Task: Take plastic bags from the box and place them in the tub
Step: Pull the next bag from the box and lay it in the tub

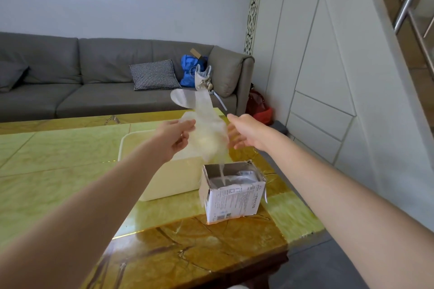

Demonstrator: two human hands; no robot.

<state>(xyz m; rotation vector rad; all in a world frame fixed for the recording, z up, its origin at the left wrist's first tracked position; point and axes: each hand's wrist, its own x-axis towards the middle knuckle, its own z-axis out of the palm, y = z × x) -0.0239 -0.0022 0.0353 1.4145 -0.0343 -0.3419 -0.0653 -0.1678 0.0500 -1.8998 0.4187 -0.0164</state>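
Note:
A translucent plastic bag (209, 129) hangs in the air between my two hands, above the table. Its lower end trails down into the open top of the small white cardboard box (234, 197), where more clear bags lie. Its upper end flaps up toward the sofa. My left hand (176, 135) pinches the bag's left edge between thumb and curled fingers. My right hand (245, 133) is at the bag's right side with its fingers spread and fairly straight, partly seen through the plastic. The cream plastic tub (165, 175) stands just left of the box, below my left hand.
The box and tub stand on a green and brown stone-pattern table (70, 171), near its right edge. A grey sofa (82, 82) with a checked cushion (153, 75) and a blue bag (189, 70) runs behind the table. White cabinets (328, 77) line the right side.

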